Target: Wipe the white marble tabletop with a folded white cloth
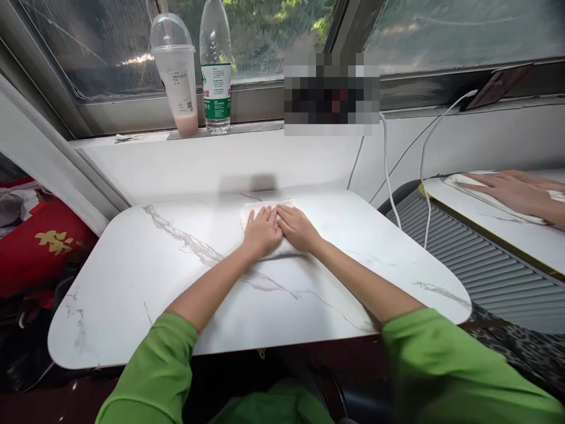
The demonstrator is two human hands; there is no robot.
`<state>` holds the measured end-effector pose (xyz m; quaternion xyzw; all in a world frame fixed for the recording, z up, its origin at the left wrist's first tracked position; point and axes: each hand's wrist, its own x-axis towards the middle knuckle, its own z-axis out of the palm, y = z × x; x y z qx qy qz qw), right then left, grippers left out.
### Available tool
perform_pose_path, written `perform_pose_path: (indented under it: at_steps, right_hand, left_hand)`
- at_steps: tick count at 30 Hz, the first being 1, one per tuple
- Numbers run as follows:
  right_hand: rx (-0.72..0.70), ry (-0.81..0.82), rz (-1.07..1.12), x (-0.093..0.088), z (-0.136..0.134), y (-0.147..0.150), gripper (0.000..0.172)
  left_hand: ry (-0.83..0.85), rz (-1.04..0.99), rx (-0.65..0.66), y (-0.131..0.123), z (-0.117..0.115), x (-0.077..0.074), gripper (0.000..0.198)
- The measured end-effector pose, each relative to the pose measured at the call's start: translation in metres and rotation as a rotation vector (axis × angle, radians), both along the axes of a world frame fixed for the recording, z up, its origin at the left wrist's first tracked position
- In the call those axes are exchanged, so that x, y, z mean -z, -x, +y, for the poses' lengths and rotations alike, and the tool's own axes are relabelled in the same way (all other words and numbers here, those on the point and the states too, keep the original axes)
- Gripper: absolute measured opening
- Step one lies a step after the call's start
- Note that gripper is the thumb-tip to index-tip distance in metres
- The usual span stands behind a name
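A whitish folded cloth [282, 252] lies on the white marble-patterned table [132, 282], near its far side. My left hand [263, 232] rests flat on the cloth, fingers stretched out and pointing toward the wall. Beside it, my right hand [298, 228] also presses flat on the cloth, its fingertips close to the left hand's fingers. Both palms cover much of the cloth, so only its edges show. Neither hand is wrapped round anything.
On the window ledge stand a domed plastic cup [179, 82] and a clear bottle [216, 88]. White cables [424, 176] hang at right. Another person's hand [516, 188] lies on a cloth [468, 182] on the neighbouring table. A red bag [48, 241] sits at left.
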<state>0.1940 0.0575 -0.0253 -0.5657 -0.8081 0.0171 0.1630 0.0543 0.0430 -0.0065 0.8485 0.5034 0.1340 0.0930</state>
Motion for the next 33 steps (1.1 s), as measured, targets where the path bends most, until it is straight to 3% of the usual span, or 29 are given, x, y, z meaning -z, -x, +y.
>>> perform_pose_path:
  at_steps: [3, 6, 11, 16, 19, 22, 26, 28, 30, 33]
  right_hand:
    - [0.042, 0.010, -0.006, -0.006, 0.035, 0.013, 0.055]
    - [0.056, 0.048, -0.005, -0.011, 0.053, 0.020, 0.055]
    - [0.049, 0.076, 0.048, -0.013, 0.054, 0.020, 0.054]
    - [0.098, 0.065, 0.052, -0.014, 0.038, 0.021, 0.053]
    - [0.112, 0.054, 0.039, -0.014, 0.013, 0.015, 0.052]
    - [0.071, 0.034, 0.089, -0.010, -0.024, -0.015, 0.052]
    - [-0.033, 0.144, 0.322, -0.003, -0.080, -0.092, 0.052]
    - [0.036, 0.202, 0.473, 0.001, -0.107, -0.137, 0.054]
    - [0.097, 0.188, 0.538, 0.004, -0.128, -0.174, 0.053]
    - [0.119, 0.111, 0.453, 0.010, -0.141, -0.208, 0.049]
  left_hand:
    - [-0.028, 0.005, -0.044, 0.008, 0.039, -0.001, 0.055]
    - [-0.054, -0.007, -0.072, 0.011, 0.058, -0.001, 0.054]
    - [-0.098, -0.033, -0.146, 0.010, 0.054, 0.004, 0.052]
    - [-0.093, -0.003, -0.169, 0.010, 0.047, 0.003, 0.052]
    - [-0.089, 0.051, -0.147, 0.002, 0.028, 0.001, 0.053]
    - [-0.154, 0.076, -0.076, -0.021, -0.014, 0.001, 0.054]
    - [-0.234, 0.073, 0.109, -0.077, -0.081, 0.005, 0.060]
    - [-0.279, 0.044, 0.208, -0.109, -0.107, 0.005, 0.064]
    - [-0.310, 0.013, 0.261, -0.138, -0.123, 0.003, 0.069]
    - [-0.317, 0.016, 0.297, -0.167, -0.127, 0.002, 0.071]
